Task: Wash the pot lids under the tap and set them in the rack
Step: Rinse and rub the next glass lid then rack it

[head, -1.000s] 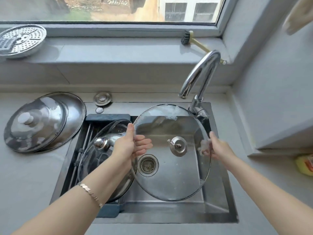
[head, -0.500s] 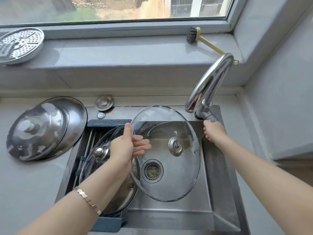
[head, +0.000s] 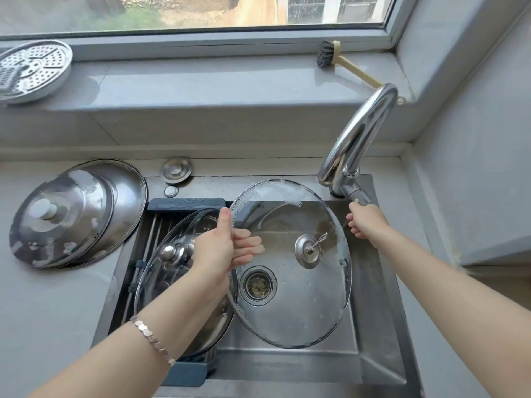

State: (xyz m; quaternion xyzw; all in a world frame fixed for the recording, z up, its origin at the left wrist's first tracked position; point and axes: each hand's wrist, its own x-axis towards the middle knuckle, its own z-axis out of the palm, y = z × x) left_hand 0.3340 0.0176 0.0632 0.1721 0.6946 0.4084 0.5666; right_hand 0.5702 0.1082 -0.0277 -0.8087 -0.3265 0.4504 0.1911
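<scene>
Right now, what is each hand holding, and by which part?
The left hand pinches the soapy glass lid by its left rim, thumb in front, fingers behind. The right hand grips the tap by the end of its lever.

The held glass lid [head: 310, 305] is clear, with white foam [head: 275, 193] on its rim. The rack [head: 186, 203] has a slate-blue frame. The brush [head: 326, 54] has black bristles (its handle is cream). The steamer plate [head: 31, 70] is silver, dotted with holes.
</scene>
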